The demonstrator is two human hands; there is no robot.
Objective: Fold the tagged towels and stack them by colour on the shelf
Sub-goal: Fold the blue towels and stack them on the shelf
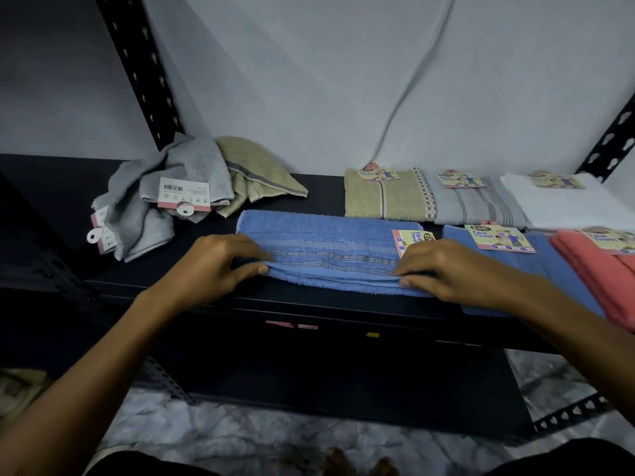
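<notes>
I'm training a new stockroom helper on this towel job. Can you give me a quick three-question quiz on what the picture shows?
1. True or false: both hands are pinching the near edge of the blue towel that is being folded.
2. Which folded pile lies directly to the right of that towel? A) green B) blue C) white
3. Fill in: the towels not yet folded lie crumpled at the ___ end of the shelf.

Key
1. True: the left hand and right hand each grip the front edge.
2. B, the folded blue pile, beside the pink pile.
3. Left: the grey towels and a green towel.
</notes>
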